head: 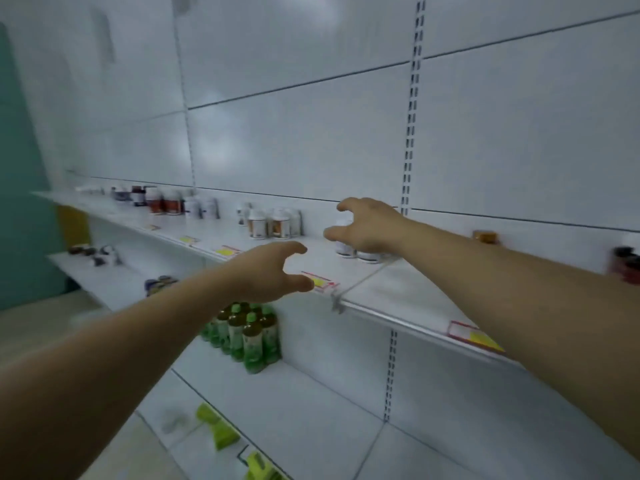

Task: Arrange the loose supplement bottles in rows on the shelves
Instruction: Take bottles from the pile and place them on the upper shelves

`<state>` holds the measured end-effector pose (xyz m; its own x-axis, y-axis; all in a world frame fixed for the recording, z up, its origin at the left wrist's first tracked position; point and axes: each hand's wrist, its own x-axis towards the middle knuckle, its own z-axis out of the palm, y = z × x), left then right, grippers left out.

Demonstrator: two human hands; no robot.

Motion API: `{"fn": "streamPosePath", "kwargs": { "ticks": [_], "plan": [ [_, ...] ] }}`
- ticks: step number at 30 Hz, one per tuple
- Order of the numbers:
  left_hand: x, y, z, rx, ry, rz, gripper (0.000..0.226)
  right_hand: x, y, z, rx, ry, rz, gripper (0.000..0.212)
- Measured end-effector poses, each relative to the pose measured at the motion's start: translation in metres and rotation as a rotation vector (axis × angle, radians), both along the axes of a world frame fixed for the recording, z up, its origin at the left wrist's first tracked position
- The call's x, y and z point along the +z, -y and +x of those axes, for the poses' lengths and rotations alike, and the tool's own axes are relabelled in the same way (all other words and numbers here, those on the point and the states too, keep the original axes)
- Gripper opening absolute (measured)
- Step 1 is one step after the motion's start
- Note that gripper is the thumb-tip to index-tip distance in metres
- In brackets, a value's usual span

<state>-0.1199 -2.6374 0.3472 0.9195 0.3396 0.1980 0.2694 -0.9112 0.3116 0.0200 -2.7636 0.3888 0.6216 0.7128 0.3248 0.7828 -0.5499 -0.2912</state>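
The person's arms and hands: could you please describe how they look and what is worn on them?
The left hand and right hand are ungloved. The left forearm and right forearm are bare as far as the frame shows: no sleeves, watch or bracelet. No rings show, though motion blur softens the fingers.

A cluster of green-capped drink bottles (247, 336) holding dark liquid stands low against white back panels (294, 140), with yellow-green boxes (216, 427) lying blurred below them and to the left. Yellow-and-red price tags (320, 282) run along a front edge higher up, and a slotted metal upright (412, 109) climbs the panels at right. A teal wall (20, 168) closes the scene at far left, above a pale floor (41, 327).
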Motion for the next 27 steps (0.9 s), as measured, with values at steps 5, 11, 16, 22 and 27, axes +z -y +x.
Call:
{"fn": "streamPosePath", "kwargs": {
  "ticks": [5, 11, 16, 22, 27],
  "plan": [
    [-0.019, -0.137, -0.095, 0.215, -0.084, -0.005, 0.07, -0.02, -0.168, -0.072, 0.202, 0.006, -0.074, 0.072],
    [-0.054, -0.263, -0.155, 0.363, -0.2, -0.017, 0.067, -0.053, -0.331, -0.133, 0.392, -0.069, -0.128, 0.072],
    [-0.096, -0.366, -0.156, 0.458, -0.201, -0.146, 0.068, -0.091, -0.458, -0.133, 0.458, -0.065, -0.204, 0.071],
    [-0.116, -0.509, -0.121, 0.553, -0.223, -0.167, 0.067, -0.124, -0.607, -0.098, 0.483, -0.074, -0.263, 0.07],
    [-0.114, -0.629, -0.111, 0.622, -0.243, -0.173, 0.067, -0.122, -0.737, -0.071, 0.507, -0.108, -0.308, 0.068]
  ]
}}
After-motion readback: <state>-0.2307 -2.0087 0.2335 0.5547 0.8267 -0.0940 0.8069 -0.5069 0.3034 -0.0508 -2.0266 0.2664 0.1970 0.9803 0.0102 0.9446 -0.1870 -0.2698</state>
